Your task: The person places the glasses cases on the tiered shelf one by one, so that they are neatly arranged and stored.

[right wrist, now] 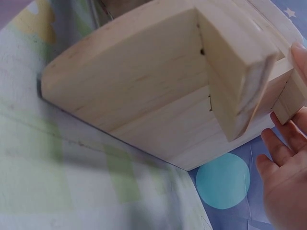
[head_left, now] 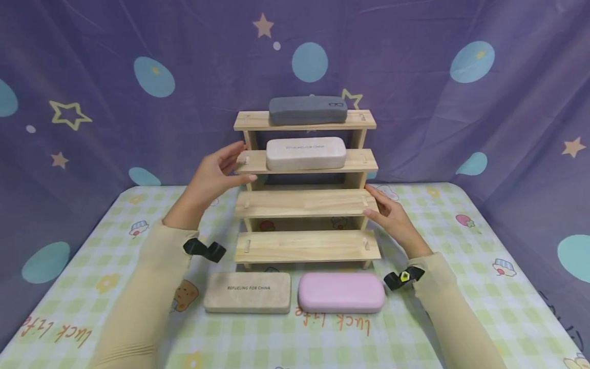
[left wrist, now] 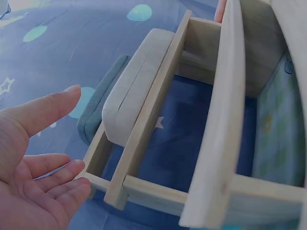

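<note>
Both hands were open at the four-tier pale wooden stepped rack (head_left: 305,204) near the worktop's rear edge: left hand (head_left: 213,179) at its second shelf end, right hand (head_left: 392,218) touching the third; judged step: steadying it; next calls for grasping a case

Four spectacle cases counted: grey case (head_left: 308,110) and white case (head_left: 306,153) on the shelves, beige case (head_left: 248,292) and pink case (head_left: 341,292) on the table. One wooden rack (head_left: 306,204), four tiers. Two hands.

We are seeing a pale wooden rack (head_left: 305,205) holding grey (head_left: 308,110) and cream cases (head_left: 306,153). Beige (head_left: 248,292) and pink cases (head_left: 341,292) are lying on the green-checked desk (head_left: 461,287).
</note>
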`<move>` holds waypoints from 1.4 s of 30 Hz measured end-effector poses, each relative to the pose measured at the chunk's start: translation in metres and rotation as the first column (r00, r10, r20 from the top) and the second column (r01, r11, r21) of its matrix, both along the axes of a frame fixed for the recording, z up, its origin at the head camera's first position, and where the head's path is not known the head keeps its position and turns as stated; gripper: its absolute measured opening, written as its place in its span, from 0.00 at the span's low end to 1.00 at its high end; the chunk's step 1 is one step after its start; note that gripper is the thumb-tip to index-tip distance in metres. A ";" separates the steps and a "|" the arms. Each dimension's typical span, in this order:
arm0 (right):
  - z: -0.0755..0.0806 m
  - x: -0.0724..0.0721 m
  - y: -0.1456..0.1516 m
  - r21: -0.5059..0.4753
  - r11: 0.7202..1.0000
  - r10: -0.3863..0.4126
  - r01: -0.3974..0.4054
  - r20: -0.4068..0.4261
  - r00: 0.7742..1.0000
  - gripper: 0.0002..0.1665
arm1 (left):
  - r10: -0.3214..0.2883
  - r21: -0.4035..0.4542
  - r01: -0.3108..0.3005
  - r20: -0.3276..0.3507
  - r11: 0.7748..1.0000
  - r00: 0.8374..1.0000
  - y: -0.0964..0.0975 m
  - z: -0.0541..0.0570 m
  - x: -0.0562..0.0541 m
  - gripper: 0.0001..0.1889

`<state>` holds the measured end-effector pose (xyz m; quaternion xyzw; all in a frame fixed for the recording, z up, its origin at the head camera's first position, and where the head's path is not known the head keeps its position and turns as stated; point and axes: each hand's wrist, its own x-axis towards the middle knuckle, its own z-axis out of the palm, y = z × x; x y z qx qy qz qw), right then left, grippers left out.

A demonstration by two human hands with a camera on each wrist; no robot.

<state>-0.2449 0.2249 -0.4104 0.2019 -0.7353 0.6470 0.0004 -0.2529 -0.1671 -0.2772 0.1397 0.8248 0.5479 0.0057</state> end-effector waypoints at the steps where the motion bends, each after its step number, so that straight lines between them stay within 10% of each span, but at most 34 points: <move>1: 0.000 0.000 0.000 0.001 1.000 0.000 0.000 -0.001 1.000 0.38 | -0.001 -0.007 0.001 -0.005 1.000 1.000 -0.002 -0.001 0.004 0.43; 22: -0.002 0.000 0.001 0.001 1.000 0.000 0.000 -0.002 1.000 0.38 | -0.088 -0.084 0.079 -0.112 0.993 0.990 -0.028 -0.037 0.064 0.38; 42: -0.001 -0.001 0.001 0.007 1.000 -0.005 0.005 -0.007 1.000 0.38 | -0.191 0.008 0.193 -0.119 0.981 0.974 -0.052 -0.096 0.104 0.32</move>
